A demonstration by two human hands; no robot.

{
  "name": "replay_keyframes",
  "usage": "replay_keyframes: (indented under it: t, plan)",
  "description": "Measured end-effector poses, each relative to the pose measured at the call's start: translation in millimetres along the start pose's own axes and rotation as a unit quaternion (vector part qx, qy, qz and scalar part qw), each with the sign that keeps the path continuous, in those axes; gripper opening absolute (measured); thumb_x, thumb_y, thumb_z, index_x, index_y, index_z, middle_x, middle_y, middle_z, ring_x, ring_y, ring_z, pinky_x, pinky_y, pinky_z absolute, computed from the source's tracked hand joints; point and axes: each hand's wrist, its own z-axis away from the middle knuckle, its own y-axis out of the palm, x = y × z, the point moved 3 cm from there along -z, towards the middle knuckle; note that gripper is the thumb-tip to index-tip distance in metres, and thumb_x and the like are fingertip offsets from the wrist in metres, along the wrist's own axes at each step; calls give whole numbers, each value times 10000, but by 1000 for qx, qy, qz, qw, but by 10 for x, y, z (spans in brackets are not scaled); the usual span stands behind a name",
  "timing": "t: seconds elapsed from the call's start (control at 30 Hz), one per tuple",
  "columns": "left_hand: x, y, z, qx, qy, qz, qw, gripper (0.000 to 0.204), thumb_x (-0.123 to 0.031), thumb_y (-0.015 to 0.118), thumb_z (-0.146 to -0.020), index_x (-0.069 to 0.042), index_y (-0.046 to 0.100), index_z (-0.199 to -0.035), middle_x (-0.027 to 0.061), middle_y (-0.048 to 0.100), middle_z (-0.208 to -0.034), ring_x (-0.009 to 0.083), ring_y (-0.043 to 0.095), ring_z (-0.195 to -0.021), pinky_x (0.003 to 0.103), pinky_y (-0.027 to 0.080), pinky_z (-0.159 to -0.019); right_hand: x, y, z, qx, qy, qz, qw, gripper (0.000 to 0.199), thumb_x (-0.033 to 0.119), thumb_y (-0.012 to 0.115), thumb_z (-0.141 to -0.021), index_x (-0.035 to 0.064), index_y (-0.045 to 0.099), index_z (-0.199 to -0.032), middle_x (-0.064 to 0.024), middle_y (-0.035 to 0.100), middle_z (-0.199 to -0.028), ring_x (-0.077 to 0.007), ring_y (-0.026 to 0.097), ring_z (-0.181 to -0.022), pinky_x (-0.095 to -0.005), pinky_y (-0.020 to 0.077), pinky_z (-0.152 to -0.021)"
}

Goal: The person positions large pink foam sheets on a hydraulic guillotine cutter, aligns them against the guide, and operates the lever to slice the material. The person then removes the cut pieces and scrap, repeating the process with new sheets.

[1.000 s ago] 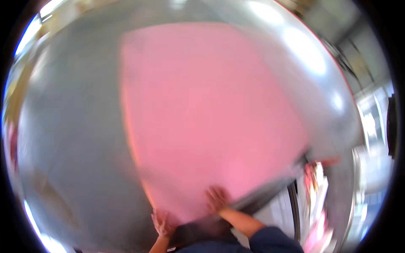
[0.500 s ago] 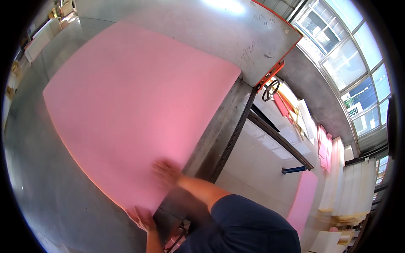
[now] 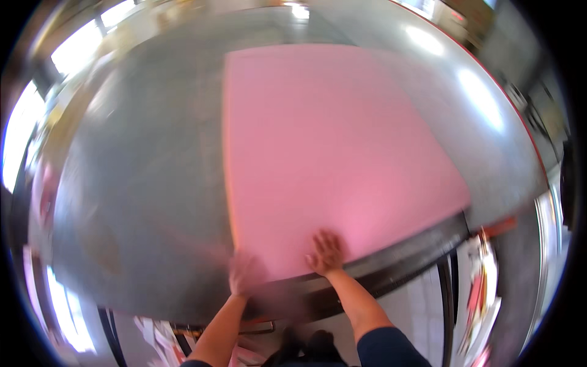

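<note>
A large pink sheet [image 3: 330,147] lies flat on a wide grey metal table [image 3: 140,183]. My right hand [image 3: 326,252] rests palm down on the sheet's near edge, fingers spread. My left hand [image 3: 244,274], blurred by motion, is at the sheet's near left corner, touching its edge. Neither hand grips anything that I can see.
The table's dark front rail [image 3: 391,269] runs along the near edge, with an orange-red strip [image 3: 501,227] at its right end. Pink and white stacked material [image 3: 483,293] stands on the floor to the right. Bright windows [image 3: 18,134] line the left side.
The view has swung back left toward the table. My right hand has slid to the sheet's near edge, and my left hand has come up onto its near left corner.
</note>
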Motion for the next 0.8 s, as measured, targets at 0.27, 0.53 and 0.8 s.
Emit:
replay_keyframes:
  t: [0.27,0.53,0.8]
  plan:
    - [-137,-155,219,-6,-35,-6,999,662,-426,777,-760,-210,586,-1356,258,323,-1543,399,420,-1372,553,330,-1129,124,-84,237,46,-4,62,997,662,448,540,-860,100,511,-1423,-157,421,-1512,-405,340,-1416,-585,254,-1141]
    - [-193,-135,219,-11,-31,-22,999,653,-424,768,-777,-208,578,-1363,239,311,-1556,405,410,-1378,547,329,-1133,131,-139,277,20,-6,54,998,650,420,566,-845,85,525,-1400,-163,424,-1508,-413,355,-1403,-586,268,-1134]
    - [-131,-168,354,7,-53,-25,998,704,-336,803,-729,-212,563,-1379,248,309,-1555,421,404,-1378,546,332,-1135,247,-135,351,11,-1,16,1000,646,429,556,-851,97,527,-1404,-166,437,-1498,-416,358,-1402,-596,262,-1133]
